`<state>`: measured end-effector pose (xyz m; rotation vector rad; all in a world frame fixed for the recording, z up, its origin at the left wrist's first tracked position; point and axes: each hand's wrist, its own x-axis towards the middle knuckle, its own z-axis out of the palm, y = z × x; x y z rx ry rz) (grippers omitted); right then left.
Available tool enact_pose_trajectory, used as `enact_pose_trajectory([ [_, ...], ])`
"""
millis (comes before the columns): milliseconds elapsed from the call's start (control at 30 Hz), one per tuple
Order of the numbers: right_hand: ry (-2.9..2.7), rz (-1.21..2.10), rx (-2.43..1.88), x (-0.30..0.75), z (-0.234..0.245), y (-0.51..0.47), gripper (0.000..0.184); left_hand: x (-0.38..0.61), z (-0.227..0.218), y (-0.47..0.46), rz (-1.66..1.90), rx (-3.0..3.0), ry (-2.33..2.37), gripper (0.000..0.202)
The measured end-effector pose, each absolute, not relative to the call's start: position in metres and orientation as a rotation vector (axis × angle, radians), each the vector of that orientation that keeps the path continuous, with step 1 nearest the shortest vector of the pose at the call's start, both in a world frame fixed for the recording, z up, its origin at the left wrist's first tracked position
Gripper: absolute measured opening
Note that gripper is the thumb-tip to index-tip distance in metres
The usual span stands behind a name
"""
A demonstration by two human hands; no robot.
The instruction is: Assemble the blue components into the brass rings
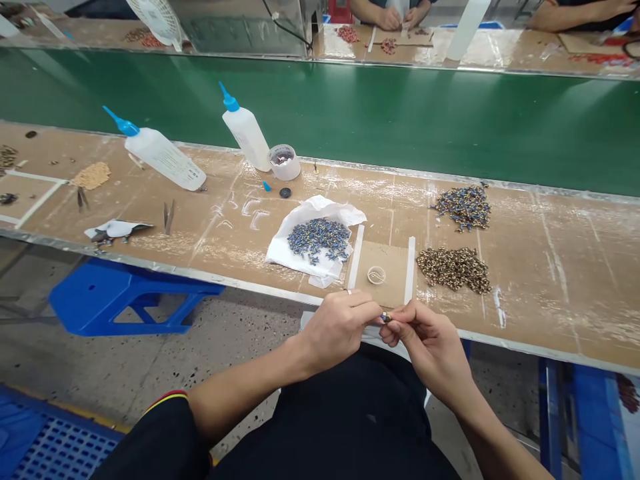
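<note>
My left hand (340, 325) and my right hand (425, 340) meet at the near edge of the brown workbench (550, 267). Both pinch one small blue and gold part (386, 317) between their fingertips. Just beyond them a small clear cap (376, 275) lies on a cardboard square framed by white strips. A white cloth (300, 250) to the left carries a heap of blue parts (319, 238). To the right lie a heap of gold parts (454, 269) and, farther back, a heap of blue and gold parts (463, 207).
Two white squeeze bottles with blue nozzles (165, 157) (246, 133) and a small white tub (284, 162) stand at the back left. Tweezers (169, 217) lie left. A green conveyor belt (400, 113) runs behind the bench. Another person's hands (397, 17) work across it. A blue stool (125, 297) stands below.
</note>
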<state>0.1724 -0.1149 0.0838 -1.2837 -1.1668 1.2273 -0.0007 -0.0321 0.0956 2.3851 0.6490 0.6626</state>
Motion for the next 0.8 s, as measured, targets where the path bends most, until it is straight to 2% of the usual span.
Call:
enact_pose_trajectory([
  [233,-1.279,1.237,-1.315,0.174,0.099,-0.114,0.018,-0.007,0.107,-0.032,0.658,2.488,0.614,0.028],
  [433,-1.175,1.287,-1.288,0.167,0.089,-0.109,0.017,-0.007,0.106,-0.027,0.570,2.491,0.640,0.029],
  [567,-1.097,1.291,-1.355,0.179,0.074,-0.105,0.018,-0.013,0.088,-0.004,0.387,2.312,0.686,0.018],
  [800,-1.051,0.564,-1.799,0.288,0.034,-0.049,0.031,-0.024,0.026,0.042,0.347,2.193,1.387,0.017],
])
